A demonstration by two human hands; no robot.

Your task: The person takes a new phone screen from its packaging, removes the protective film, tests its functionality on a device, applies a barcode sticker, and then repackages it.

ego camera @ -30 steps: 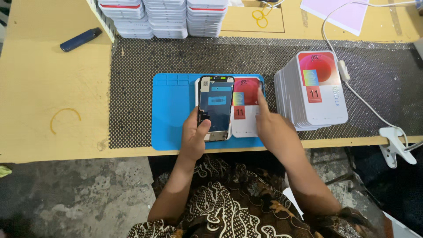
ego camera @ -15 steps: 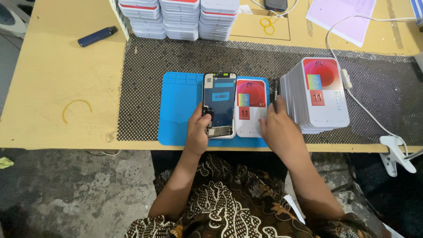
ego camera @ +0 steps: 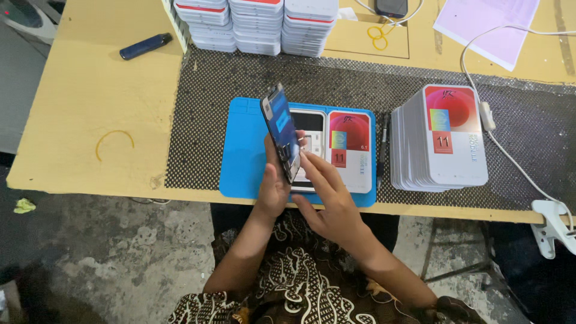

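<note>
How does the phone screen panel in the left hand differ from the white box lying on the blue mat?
The phone screen panel is dark and glossy; the white box has a red and coloured label. The panel is lifted and tilted on edge in the left hand, while the box lies flat on the blue mat. The panel looks thin, the box thicker. Both are rounded rectangles of similar outline.

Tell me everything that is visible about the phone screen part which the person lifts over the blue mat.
The phone screen panel is a thin, dark, glossy rectangle with a notch near its top edge and a small light patch on its face. It stands tilted on its long edge above the blue mat, lifted clear of the open white tray beside it. The left hand grips its lower part from behind; the right hand has fingertips at its lower edge.
</note>
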